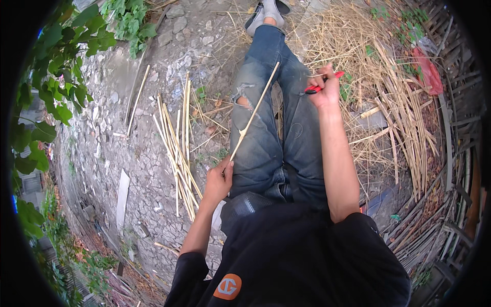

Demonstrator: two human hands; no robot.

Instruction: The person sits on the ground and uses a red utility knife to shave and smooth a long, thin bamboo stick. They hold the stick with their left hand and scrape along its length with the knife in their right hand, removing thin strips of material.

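My left hand (219, 180) is closed around the lower end of a thin pale stick (255, 113), which looks like cane or bamboo. The stick slants up and away over my jeans, with a knobbly joint partway along it. Out over my other leg, my right hand (326, 91) is wrapped round a small red-and-black tool (313, 90). Red shows on both sides of the fist; the fingers hide the rest, so its exact kind is unclear. The tool is apart from the stick.
Several pale sticks (176, 148) lie on cracked ground left of my legs. To the right are straw-like shavings (353, 41), longer strips (409, 133) and a red plastic bag (428, 71). My outstretched legs (302, 133) fill the middle. Leafy branches (43, 133) hang at left.
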